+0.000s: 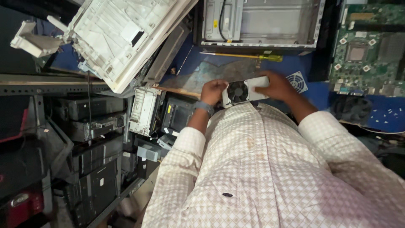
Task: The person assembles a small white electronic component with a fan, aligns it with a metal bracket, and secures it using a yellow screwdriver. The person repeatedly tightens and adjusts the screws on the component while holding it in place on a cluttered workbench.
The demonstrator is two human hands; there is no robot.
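I hold a small white housing with a black cooling fan (pixel 241 91) in both hands, close in front of my chest. My left hand (pixel 213 91), with a grey watch on its wrist, grips the left end. Over the right end lies my right hand (pixel 276 85), fingers curled across the top. The unit hangs just above the blue table (pixel 198 57). My checked shirt fills the lower part of the view and hides what lies beneath my arms.
A yellow-handled screwdriver (pixel 247 56) lies beyond my hands, before an open metal computer case (pixel 261 23). A green motherboard (pixel 365 46) sits at right, a round fan grille (pixel 298 81) near my right hand. A white printer shell (pixel 122 38) and stacked dark computer units (pixel 93 126) crowd the left.
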